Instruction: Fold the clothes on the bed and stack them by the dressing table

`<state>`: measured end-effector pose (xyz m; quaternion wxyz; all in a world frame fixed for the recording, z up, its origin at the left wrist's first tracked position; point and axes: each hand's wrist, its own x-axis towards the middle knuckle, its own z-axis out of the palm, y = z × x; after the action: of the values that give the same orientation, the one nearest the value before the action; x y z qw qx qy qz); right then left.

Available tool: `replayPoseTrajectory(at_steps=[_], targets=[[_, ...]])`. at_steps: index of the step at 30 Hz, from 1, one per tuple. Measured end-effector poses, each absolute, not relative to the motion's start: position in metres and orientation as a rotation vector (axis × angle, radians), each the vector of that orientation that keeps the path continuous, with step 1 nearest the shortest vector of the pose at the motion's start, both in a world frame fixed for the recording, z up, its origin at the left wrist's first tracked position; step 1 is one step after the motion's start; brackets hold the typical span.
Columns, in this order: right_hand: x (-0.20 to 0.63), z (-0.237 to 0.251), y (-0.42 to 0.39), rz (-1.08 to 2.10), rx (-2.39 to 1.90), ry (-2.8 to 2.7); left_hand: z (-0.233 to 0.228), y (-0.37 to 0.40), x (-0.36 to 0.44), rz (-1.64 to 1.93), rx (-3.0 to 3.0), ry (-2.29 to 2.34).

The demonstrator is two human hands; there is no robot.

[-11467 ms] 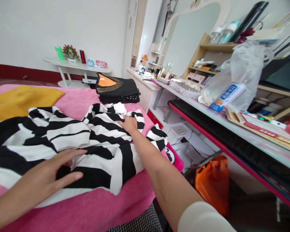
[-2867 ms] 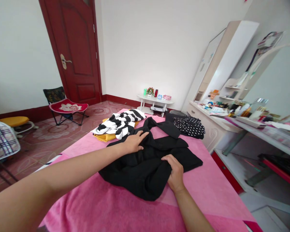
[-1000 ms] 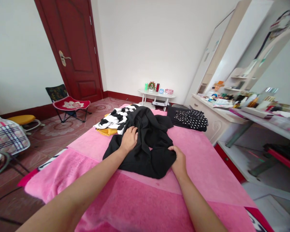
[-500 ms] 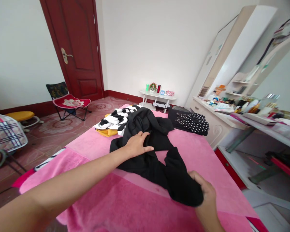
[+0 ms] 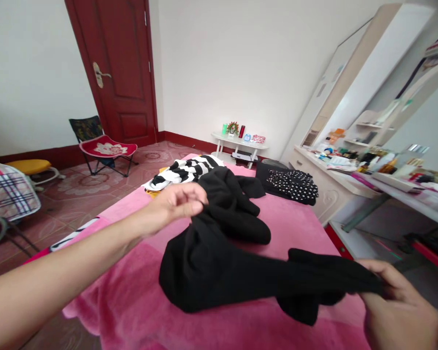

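Observation:
A black garment (image 5: 219,257) is lifted and stretched over the pink bed (image 5: 138,301). My left hand (image 5: 178,200) pinches its upper edge above the bed's middle. My right hand (image 5: 397,301), low at the right, grips the garment's other end and holds it taut. Part of the black cloth still rests in a heap on the bed behind. A black-and-white striped garment (image 5: 186,170) lies further back on a yellow cloth (image 5: 152,193).
A folded black polka-dot piece (image 5: 292,182) sits at the bed's far right. A cluttered white desk (image 5: 354,175) runs along the right. A small white table (image 5: 239,143), a red door (image 5: 120,73) and a folding chair (image 5: 102,148) stand beyond.
Both hands have raised the black garment off the bed. My right hand has pulled its end toward me and to the right, stretching the cloth out between the hands.

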<state>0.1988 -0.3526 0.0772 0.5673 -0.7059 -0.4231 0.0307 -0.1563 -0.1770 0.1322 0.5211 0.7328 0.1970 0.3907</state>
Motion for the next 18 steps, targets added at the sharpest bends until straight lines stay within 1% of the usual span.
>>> replayPoseTrajectory(at_steps=[3, 5, 6, 8, 10, 12, 14, 16, 18], targets=[[0.183, 0.088, -0.298, 0.188, -1.493, -1.006, 0.142, -0.141, -0.176, 1.463, 1.499, 0.638], [0.173, 0.089, -0.256, 0.241, -1.412, -1.153, 0.138, -0.114, -0.180, 1.627, 1.448, 0.794], [0.169, 0.086, -0.236, 0.252, -1.415, -1.287, 0.133, -0.103, -0.181, 1.635, 1.468, 0.885], [0.164, 0.074, -0.200, 0.246, -1.485, -1.603, 0.117, -0.091, -0.182, 1.487, 1.620, 1.060], [0.164, 0.058, -0.168, 0.221, -1.611, -1.876, 0.095, -0.093, -0.184, 1.195, 1.896, 1.173], [0.169, 0.043, -0.140, 0.200, -1.715, -2.049, 0.068, -0.105, -0.187, 0.879, 2.186, 1.223], [0.174, 0.036, -0.112, 0.205, -1.746, -2.120, 0.039, -0.118, -0.189, 0.657, 2.373, 1.262], [0.175, 0.037, -0.085, 0.363, -1.703, -2.093, 0.011, -0.126, -0.187, 0.604, 2.465, 1.331], [0.168, 0.043, -0.062, 0.710, -1.616, -1.965, -0.012, -0.129, -0.183, 0.654, 2.498, 1.430]])
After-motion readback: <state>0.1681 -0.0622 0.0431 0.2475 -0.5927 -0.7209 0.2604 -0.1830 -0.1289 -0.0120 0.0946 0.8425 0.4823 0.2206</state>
